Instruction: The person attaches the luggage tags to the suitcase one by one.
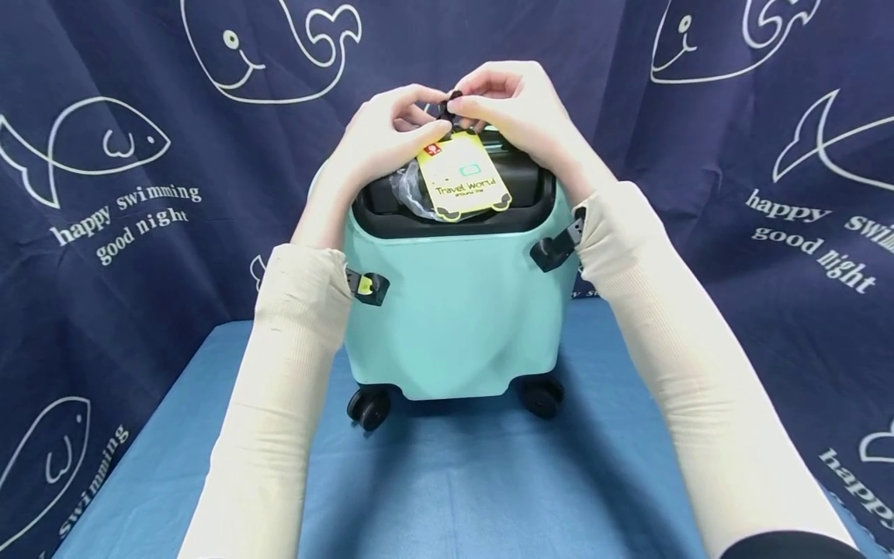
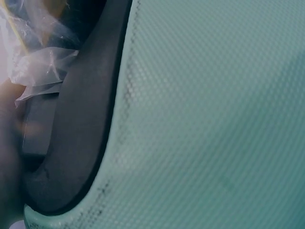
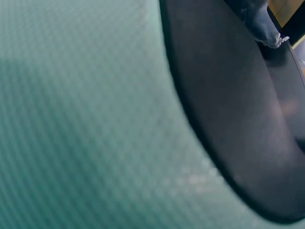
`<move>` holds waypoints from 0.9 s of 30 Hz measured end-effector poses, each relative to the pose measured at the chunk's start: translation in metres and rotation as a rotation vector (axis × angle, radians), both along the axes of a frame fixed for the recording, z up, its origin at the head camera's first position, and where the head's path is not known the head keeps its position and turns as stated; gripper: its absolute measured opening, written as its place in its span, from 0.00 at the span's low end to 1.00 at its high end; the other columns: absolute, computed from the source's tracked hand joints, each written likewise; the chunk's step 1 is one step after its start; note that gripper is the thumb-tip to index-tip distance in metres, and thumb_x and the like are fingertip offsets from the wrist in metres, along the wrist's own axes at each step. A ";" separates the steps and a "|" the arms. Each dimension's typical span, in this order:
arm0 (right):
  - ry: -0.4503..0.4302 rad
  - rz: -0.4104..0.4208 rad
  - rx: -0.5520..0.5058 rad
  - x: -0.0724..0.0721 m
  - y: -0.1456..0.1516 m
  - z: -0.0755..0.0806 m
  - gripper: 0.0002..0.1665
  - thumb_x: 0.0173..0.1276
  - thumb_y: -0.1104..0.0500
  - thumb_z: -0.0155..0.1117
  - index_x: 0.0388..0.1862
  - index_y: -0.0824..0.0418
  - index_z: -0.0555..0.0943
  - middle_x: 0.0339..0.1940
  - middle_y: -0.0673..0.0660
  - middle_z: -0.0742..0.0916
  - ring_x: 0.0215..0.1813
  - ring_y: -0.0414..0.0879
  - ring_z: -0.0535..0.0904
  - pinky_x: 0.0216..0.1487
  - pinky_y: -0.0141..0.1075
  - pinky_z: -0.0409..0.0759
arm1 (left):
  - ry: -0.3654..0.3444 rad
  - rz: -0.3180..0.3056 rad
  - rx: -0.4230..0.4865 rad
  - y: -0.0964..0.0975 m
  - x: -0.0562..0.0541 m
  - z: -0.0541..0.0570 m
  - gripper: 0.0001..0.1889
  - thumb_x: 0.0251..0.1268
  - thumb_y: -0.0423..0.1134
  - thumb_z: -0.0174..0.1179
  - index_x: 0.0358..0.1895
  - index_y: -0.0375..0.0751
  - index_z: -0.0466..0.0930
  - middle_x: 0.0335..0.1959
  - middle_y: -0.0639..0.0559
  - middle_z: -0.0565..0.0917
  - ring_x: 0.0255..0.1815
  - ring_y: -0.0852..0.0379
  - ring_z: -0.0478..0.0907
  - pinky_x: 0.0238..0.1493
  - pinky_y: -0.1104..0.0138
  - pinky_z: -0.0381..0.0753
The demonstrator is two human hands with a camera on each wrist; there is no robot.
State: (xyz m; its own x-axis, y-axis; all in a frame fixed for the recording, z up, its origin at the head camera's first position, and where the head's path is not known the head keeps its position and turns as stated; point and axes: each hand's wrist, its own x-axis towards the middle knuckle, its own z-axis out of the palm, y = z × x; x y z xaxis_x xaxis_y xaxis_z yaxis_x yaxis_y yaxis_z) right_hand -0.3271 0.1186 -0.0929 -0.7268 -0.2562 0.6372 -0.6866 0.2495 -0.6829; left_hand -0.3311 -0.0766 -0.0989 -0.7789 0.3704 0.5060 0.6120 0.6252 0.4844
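A small mint-green suitcase [image 1: 454, 310] stands upright on its wheels, with a black recessed panel [image 1: 461, 225] near its top. Above that panel, my left hand [image 1: 391, 132] and right hand [image 1: 520, 101] meet at a small black strap-like piece [image 1: 452, 107]. Thumb and fingers of each hand pinch it; its exact kind is too small to tell. Just below hangs a yellow "Travel World" tag [image 1: 464, 177], with a clear plastic bag [image 1: 412, 190] beside it. Both wrist views show mostly the textured green shell [image 2: 205, 114] and the black panel [image 3: 228, 105], not the fingertips.
Blue cloth [image 1: 447, 489] covers the table under the suitcase. A dark blue curtain [image 1: 447, 39] printed with whales hangs behind. Black caster wheels [image 1: 370, 407] show at the suitcase's lower corners. A wrist camera [image 1: 369, 287] sits at each cuff, close to the shell.
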 end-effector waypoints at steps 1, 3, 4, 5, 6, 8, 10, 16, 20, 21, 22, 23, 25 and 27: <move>0.001 0.005 -0.004 0.000 0.000 0.000 0.06 0.59 0.61 0.68 0.36 0.60 0.83 0.27 0.51 0.85 0.29 0.43 0.78 0.37 0.30 0.76 | 0.000 0.002 0.000 0.000 0.000 0.000 0.24 0.61 0.55 0.57 0.60 0.58 0.73 0.50 0.54 0.83 0.48 0.63 0.80 0.54 0.70 0.72; 0.000 0.010 -0.010 0.000 -0.001 0.001 0.06 0.59 0.61 0.68 0.36 0.60 0.83 0.29 0.51 0.85 0.29 0.43 0.78 0.37 0.30 0.76 | -0.001 0.013 -0.001 0.000 0.000 0.001 0.23 0.61 0.56 0.56 0.59 0.56 0.74 0.50 0.54 0.83 0.48 0.62 0.80 0.53 0.70 0.72; 0.000 0.010 -0.011 0.000 -0.001 0.001 0.06 0.59 0.61 0.68 0.36 0.60 0.83 0.29 0.51 0.85 0.29 0.42 0.79 0.37 0.30 0.76 | 0.002 0.015 0.000 0.000 0.000 0.001 0.23 0.61 0.56 0.56 0.58 0.56 0.75 0.49 0.54 0.83 0.47 0.62 0.80 0.53 0.70 0.72; -0.001 0.011 -0.015 0.000 -0.001 0.001 0.06 0.59 0.61 0.68 0.35 0.60 0.83 0.29 0.51 0.85 0.29 0.42 0.79 0.37 0.30 0.77 | 0.005 0.018 -0.001 -0.001 0.000 0.001 0.22 0.62 0.56 0.55 0.58 0.55 0.75 0.49 0.54 0.83 0.47 0.62 0.80 0.53 0.70 0.72; -0.003 0.012 -0.016 0.000 -0.002 0.002 0.06 0.59 0.62 0.68 0.35 0.60 0.83 0.29 0.51 0.85 0.29 0.42 0.79 0.36 0.30 0.77 | 0.009 0.020 -0.001 -0.001 0.000 0.001 0.22 0.62 0.57 0.55 0.57 0.55 0.76 0.48 0.54 0.83 0.47 0.62 0.80 0.53 0.69 0.73; -0.002 0.008 -0.012 0.000 -0.002 0.002 0.05 0.59 0.62 0.68 0.35 0.59 0.83 0.29 0.51 0.85 0.29 0.42 0.79 0.36 0.30 0.76 | 0.013 0.023 0.000 -0.001 0.000 0.001 0.21 0.62 0.56 0.54 0.56 0.54 0.76 0.48 0.54 0.83 0.47 0.62 0.80 0.53 0.69 0.73; 0.001 0.008 -0.007 0.000 -0.003 0.002 0.04 0.60 0.62 0.67 0.35 0.59 0.82 0.28 0.51 0.85 0.30 0.43 0.80 0.36 0.30 0.77 | 0.007 0.026 0.003 -0.001 0.000 0.002 0.21 0.63 0.56 0.55 0.56 0.54 0.76 0.48 0.55 0.84 0.48 0.62 0.80 0.53 0.70 0.73; -0.008 -0.015 0.025 0.001 -0.002 0.001 0.05 0.63 0.61 0.64 0.37 0.59 0.80 0.28 0.51 0.84 0.31 0.43 0.80 0.37 0.30 0.77 | -0.013 0.026 0.007 0.000 0.000 0.001 0.19 0.64 0.54 0.55 0.56 0.54 0.77 0.51 0.57 0.83 0.49 0.61 0.80 0.54 0.72 0.73; -0.007 -0.051 0.063 0.002 -0.001 0.000 0.05 0.64 0.59 0.63 0.38 0.58 0.79 0.28 0.50 0.84 0.33 0.42 0.81 0.39 0.30 0.77 | -0.027 0.043 -0.009 0.003 -0.001 0.001 0.20 0.63 0.55 0.55 0.56 0.55 0.77 0.52 0.59 0.82 0.51 0.61 0.80 0.55 0.72 0.73; 0.001 -0.060 0.075 0.002 -0.002 0.000 0.05 0.64 0.59 0.63 0.37 0.57 0.78 0.28 0.50 0.84 0.33 0.42 0.81 0.39 0.29 0.77 | -0.028 0.049 -0.012 0.003 -0.001 0.001 0.20 0.63 0.56 0.55 0.55 0.55 0.78 0.52 0.59 0.82 0.51 0.62 0.79 0.55 0.72 0.73; 0.009 -0.073 0.091 0.002 -0.002 0.000 0.04 0.64 0.58 0.63 0.37 0.56 0.78 0.29 0.50 0.84 0.34 0.42 0.81 0.40 0.29 0.77 | -0.029 0.056 -0.014 0.004 -0.001 0.001 0.20 0.63 0.56 0.55 0.55 0.55 0.78 0.52 0.59 0.82 0.51 0.62 0.79 0.55 0.71 0.72; 0.014 -0.086 0.106 0.002 -0.002 0.001 0.04 0.64 0.58 0.63 0.37 0.54 0.78 0.29 0.49 0.84 0.34 0.42 0.81 0.40 0.29 0.77 | -0.030 0.063 -0.015 0.004 -0.001 0.001 0.20 0.62 0.57 0.55 0.54 0.55 0.78 0.52 0.60 0.82 0.51 0.62 0.79 0.56 0.71 0.72; 0.024 -0.107 0.132 0.002 -0.003 0.001 0.04 0.64 0.57 0.63 0.36 0.53 0.78 0.29 0.49 0.83 0.35 0.41 0.81 0.41 0.28 0.78 | -0.030 0.071 -0.016 0.004 -0.001 0.002 0.20 0.62 0.57 0.56 0.54 0.55 0.78 0.53 0.60 0.82 0.51 0.62 0.79 0.56 0.71 0.72; 0.027 -0.122 0.145 0.002 -0.003 0.001 0.04 0.65 0.56 0.63 0.37 0.52 0.78 0.28 0.48 0.83 0.35 0.41 0.81 0.40 0.28 0.78 | -0.029 0.069 -0.016 0.003 -0.001 0.002 0.20 0.62 0.56 0.56 0.53 0.55 0.78 0.53 0.60 0.82 0.51 0.61 0.79 0.55 0.70 0.73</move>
State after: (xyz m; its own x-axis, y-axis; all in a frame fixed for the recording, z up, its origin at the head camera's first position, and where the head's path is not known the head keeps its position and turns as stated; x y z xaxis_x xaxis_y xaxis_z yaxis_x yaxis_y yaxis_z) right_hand -0.3249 0.1152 -0.0922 -0.7412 -0.2581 0.6196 -0.6629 0.4265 -0.6153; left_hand -0.3325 -0.0732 -0.0973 -0.8174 0.3230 0.4769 0.5526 0.6734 0.4911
